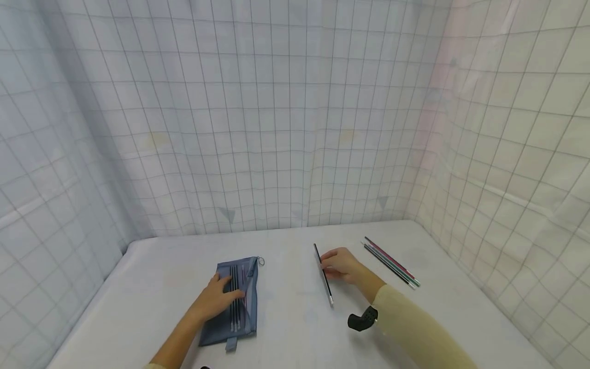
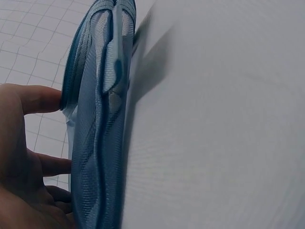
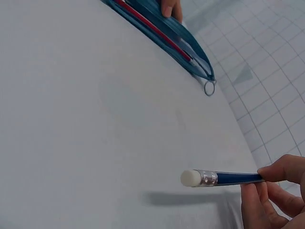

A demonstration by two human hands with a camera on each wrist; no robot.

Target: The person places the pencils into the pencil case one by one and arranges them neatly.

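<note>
A blue mesh zip pencil case (image 1: 223, 328) lies on the table at left, with several pencils (image 1: 235, 312) showing through its top. My left hand (image 1: 215, 300) rests on it, fingers spread, and the left wrist view has the fingertips against the side of the case (image 2: 97, 143). In the right wrist view its zip opening gapes, with a red pencil (image 3: 157, 29) inside. My right hand (image 1: 341, 265) pinches a dark blue pencil (image 1: 328, 289) between thumb and fingers. The white eraser (image 3: 190, 178) and silver ferrule point away from the fingers, over the table.
Several loose pencils (image 1: 392, 264), dark, red and green, lie side by side at right, beyond my right hand. White gridded curtains (image 1: 258, 128) enclose the white table (image 1: 286, 333) at the back and sides. A metal ring (image 3: 209, 88) hangs from the case's end.
</note>
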